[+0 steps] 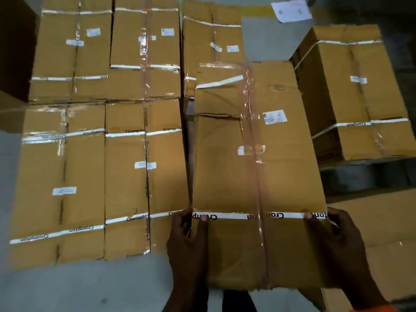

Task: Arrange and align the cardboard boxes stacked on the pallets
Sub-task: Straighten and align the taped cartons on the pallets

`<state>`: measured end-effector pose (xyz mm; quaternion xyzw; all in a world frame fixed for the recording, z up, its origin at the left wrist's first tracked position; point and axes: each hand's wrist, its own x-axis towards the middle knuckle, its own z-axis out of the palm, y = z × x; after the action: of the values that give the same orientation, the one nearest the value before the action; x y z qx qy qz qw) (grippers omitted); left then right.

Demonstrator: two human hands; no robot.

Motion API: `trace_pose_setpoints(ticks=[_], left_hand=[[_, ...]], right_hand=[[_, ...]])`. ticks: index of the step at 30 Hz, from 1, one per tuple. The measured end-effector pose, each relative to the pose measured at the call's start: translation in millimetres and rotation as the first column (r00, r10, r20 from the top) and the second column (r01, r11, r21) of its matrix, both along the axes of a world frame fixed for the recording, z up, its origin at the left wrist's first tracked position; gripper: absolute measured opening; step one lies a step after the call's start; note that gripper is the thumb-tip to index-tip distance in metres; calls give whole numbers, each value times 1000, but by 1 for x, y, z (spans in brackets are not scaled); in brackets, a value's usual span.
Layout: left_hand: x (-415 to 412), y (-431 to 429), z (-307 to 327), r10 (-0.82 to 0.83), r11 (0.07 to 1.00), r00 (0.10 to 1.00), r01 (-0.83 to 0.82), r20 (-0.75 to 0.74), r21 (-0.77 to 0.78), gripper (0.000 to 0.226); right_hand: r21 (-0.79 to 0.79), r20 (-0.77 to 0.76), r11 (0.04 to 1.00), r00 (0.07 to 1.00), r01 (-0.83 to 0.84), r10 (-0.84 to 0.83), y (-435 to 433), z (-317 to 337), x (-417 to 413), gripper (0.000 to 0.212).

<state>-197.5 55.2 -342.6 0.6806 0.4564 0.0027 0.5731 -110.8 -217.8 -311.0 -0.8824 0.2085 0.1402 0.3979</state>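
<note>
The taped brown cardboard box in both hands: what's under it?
Mostly hidden by the taped brown cardboard box itself. Lower brown cardboard shows past its right edge, grey floor near its front edge; what supports it cannot be seen.

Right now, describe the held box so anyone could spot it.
Find the big block of boxes. At its right end, front row, lies the box that the left hand and right hand grip. Only its near end juts past its neighbours.
</note>
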Motion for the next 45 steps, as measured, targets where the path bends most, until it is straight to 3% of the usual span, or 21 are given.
trace_pose_setpoints(ticks=[8,11,16,23,30,34,38,41,45], left_hand=[[-47,-8,1,8,999,990,-3,-141,35,30],[-43,-6,-18,32,998,987,-23,-155,60,28],[-16,-9,-75,61,996,993,-54,-96,76,31],[15,-3,-160,19,990,999,-15,-29,138,31],[-9,-10,-230,-126,943,985,155,-115,294,30],[-19,-11,-240,-164,918,971,214,-172,335,36],[-20,-17,-239,-145,924,975,194,-166,330,41],[-15,-17,-236,-70,951,990,104,-124,291,56],[-13,-10,-239,-113,936,979,162,-171,312,59]], right_hand=[[30,-140,999,990,-11,15,-9,-6,-38,49],[106,-111,993,992,-43,55,2,-24,-27,45],[138,-32,987,996,-80,85,12,-84,8,38],[12,-36,997,997,-74,75,14,-188,35,32],[43,-106,999,994,-31,35,11,-263,16,47],[72,-146,997,988,-34,45,7,-281,2,62],[72,-169,995,982,-71,82,4,-287,2,71],[95,-179,987,974,-127,142,7,-286,9,80],[90,-208,973,952,-211,226,6,-285,14,89]])
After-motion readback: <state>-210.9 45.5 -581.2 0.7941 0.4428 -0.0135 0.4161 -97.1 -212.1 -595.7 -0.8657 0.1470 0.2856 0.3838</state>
